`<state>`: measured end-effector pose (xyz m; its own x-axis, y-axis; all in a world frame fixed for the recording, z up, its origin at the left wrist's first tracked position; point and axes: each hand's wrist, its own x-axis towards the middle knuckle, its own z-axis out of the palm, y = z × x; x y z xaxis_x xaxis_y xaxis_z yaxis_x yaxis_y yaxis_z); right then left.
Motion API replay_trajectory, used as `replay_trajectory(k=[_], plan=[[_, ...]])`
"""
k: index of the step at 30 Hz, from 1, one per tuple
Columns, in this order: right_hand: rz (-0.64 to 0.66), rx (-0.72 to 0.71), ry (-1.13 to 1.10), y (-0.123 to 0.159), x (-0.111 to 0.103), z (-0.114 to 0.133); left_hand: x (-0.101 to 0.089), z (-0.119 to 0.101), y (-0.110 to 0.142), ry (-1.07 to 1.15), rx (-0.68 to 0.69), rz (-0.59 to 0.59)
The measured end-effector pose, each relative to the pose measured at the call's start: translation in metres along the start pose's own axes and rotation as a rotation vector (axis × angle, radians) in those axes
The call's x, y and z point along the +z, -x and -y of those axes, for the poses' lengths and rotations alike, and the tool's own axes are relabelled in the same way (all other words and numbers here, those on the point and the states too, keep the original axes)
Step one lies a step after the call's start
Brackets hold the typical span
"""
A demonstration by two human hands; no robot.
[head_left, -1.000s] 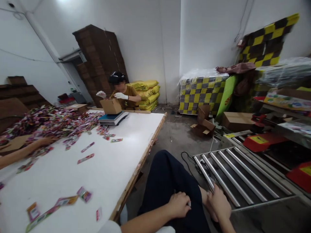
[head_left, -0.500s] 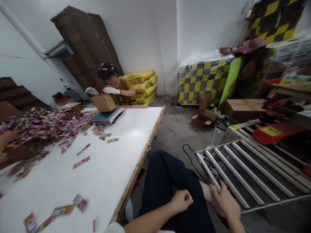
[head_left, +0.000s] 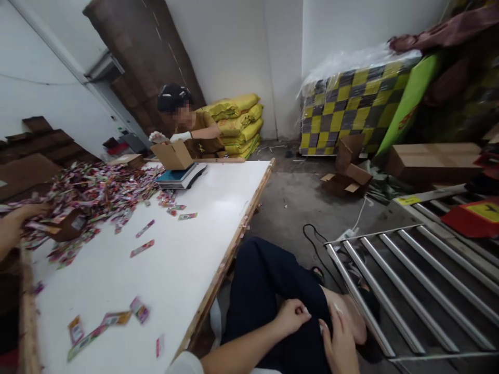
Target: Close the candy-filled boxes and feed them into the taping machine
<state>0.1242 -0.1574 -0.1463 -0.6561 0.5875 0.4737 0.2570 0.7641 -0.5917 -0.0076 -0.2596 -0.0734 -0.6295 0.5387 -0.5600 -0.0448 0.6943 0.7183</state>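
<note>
My left hand [head_left: 291, 318] rests on my dark trouser leg [head_left: 268, 296], fingers curled in a loose pinch; what it pinches is too small to name. My right hand [head_left: 343, 338] lies flat against my bare lower leg [head_left: 353, 317], fingers stretched out, holding nothing. I sit beside the white table [head_left: 187, 259], my raised knee between its wooden edge and the roller conveyor [head_left: 413, 280].
A heap of colourful sachets [head_left: 89, 192] covers the table's far left. A gloved co-worker [head_left: 187, 127] handles a cardboard box [head_left: 173, 155] on a scale [head_left: 181, 176]. Another person's hand [head_left: 19, 218] reaches in at left. Open cartons [head_left: 349, 174] and a cable [head_left: 315, 239] lie on the floor.
The view tilted down and shifted right. My right hand slid from the conveyor's edge onto my lower leg. The person at left pulled sachets toward themselves.
</note>
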Motion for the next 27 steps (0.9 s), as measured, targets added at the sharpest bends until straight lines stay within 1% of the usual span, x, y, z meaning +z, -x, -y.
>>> replay_trajectory(k=[1, 3, 6, 7, 8, 9, 10, 12, 13, 15, 18, 20, 23, 27], plan=[[-0.004, 0.006, -0.036, -0.002, 0.0, 0.002, 0.0, -0.002, -0.001, 0.007, -0.005, -0.006], [-0.036, 0.075, -0.01, -0.016, -0.008, 0.007, -0.001, -0.007, -0.002, 0.013, -0.006, -0.01], [-0.103, 0.306, 0.164, -0.048, -0.038, 0.018, -0.002, -0.014, 0.001, 0.01, 0.017, 0.015], [-0.102, 0.381, 0.214, -0.057, -0.047, 0.022, -0.003, -0.016, 0.002, 0.011, 0.032, 0.03], [-0.071, 0.425, 0.241, -0.064, -0.055, 0.025, -0.003, -0.018, 0.001, 0.014, 0.049, 0.05], [-0.001, 0.438, 0.261, -0.067, -0.06, 0.028, -0.003, -0.019, -0.001, 0.019, 0.064, 0.063], [0.08, 0.419, 0.261, -0.067, -0.061, 0.029, -0.002, -0.018, -0.005, 0.027, 0.076, 0.086], [0.199, 0.373, 0.197, -0.056, -0.06, 0.034, 0.001, -0.017, -0.016, 0.048, 0.093, 0.139], [0.241, 0.352, 0.164, -0.047, -0.058, 0.037, 0.003, -0.016, -0.02, 0.06, 0.103, 0.163], [0.284, 0.341, 0.127, -0.028, -0.055, 0.046, 0.005, -0.014, -0.025, 0.083, 0.12, 0.196], [0.261, 0.374, 0.136, -0.014, -0.058, 0.056, 0.004, -0.013, -0.023, 0.105, 0.14, 0.214], [0.214, 0.383, 0.142, -0.018, -0.061, 0.056, 0.004, -0.013, -0.021, 0.117, 0.146, 0.217], [0.152, 0.413, 0.191, -0.041, -0.063, 0.048, 0.003, -0.013, -0.021, 0.132, 0.142, 0.217], [0.127, 0.535, 0.284, -0.074, -0.061, 0.035, 0.005, -0.011, -0.024, 0.155, 0.132, 0.221]])
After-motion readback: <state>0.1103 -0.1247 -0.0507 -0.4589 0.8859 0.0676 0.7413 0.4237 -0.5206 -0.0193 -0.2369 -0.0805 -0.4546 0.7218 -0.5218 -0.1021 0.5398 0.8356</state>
